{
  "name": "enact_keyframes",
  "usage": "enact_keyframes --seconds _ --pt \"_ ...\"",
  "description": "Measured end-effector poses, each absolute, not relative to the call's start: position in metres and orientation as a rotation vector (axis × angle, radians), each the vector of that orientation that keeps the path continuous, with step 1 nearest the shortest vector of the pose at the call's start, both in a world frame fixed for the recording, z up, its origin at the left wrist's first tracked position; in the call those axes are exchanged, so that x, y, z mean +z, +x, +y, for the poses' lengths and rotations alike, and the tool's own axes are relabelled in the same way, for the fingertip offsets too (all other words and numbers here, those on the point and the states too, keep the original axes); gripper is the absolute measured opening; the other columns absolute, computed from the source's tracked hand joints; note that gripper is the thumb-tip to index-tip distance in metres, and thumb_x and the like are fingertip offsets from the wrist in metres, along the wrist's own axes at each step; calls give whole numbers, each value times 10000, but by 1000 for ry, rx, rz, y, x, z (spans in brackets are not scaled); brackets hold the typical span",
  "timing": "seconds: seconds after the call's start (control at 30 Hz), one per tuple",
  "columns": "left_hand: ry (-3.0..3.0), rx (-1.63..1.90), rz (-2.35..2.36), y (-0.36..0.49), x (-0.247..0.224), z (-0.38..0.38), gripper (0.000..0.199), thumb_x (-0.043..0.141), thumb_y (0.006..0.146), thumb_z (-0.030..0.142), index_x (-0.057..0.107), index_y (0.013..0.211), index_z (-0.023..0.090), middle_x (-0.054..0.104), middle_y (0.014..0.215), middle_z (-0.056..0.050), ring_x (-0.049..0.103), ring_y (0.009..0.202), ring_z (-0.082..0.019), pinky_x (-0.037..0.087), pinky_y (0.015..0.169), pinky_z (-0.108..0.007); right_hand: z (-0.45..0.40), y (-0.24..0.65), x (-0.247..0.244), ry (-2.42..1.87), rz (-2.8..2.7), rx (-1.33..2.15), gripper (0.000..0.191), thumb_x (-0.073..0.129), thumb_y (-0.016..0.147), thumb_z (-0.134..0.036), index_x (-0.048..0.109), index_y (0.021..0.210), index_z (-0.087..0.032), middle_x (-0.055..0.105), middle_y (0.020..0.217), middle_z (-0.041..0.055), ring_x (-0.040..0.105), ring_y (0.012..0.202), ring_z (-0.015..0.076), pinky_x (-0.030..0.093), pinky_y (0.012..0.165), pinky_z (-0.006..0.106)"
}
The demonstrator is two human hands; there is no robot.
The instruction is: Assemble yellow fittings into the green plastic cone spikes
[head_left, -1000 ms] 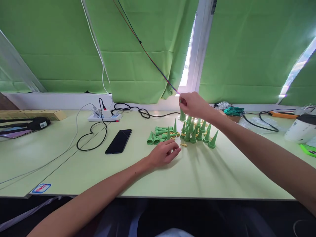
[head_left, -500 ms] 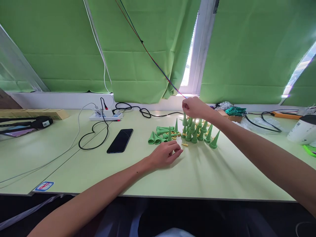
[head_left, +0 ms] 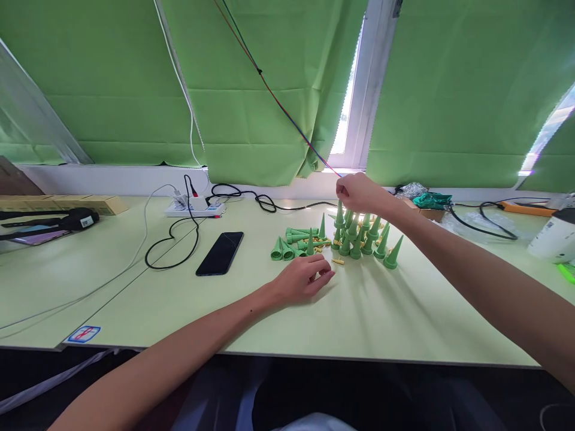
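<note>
My right hand is raised over a cluster of upright green pointed cones, its fingers pinched together. What they hold, if anything, is hidden. Just under the fingertips shows the tip of one green cone, its base higher than those of the cones in front. My left hand lies on the table in front of the cones, fingers loosely bent and apart, nothing seen in it. Close to its fingers lies a small yellow piece. Behind it are green cones on their sides and small yellow pieces.
A black phone lies left of my left hand on the pale table. Farther left are a white power strip and looping black cable. A green plastic bag, clear plastic wrap and a white container stand right.
My right hand is a little higher relative to the cone beneath it, whose tip now shows below the fingers. My left hand rests in the same place. The view has shifted slightly.
</note>
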State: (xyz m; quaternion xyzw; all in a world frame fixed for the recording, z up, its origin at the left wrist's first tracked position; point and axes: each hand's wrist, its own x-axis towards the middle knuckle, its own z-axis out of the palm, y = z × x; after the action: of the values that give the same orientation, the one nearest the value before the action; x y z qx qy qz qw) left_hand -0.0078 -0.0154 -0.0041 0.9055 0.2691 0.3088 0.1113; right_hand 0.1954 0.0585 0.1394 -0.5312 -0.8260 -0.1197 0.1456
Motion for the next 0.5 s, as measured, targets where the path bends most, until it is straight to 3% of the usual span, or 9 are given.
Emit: enact_keyframes --seconds 0.5 --pt "2666 888 779 -7 -3 -16 273 461 1002 287 608 807 162 578 741 -15 463 617 -105 346 560 -244 65 203 139 -1580 -2357 -306 188 550 798 -62 713 859 -134 725 854 115 614 768 223 425 654 300"
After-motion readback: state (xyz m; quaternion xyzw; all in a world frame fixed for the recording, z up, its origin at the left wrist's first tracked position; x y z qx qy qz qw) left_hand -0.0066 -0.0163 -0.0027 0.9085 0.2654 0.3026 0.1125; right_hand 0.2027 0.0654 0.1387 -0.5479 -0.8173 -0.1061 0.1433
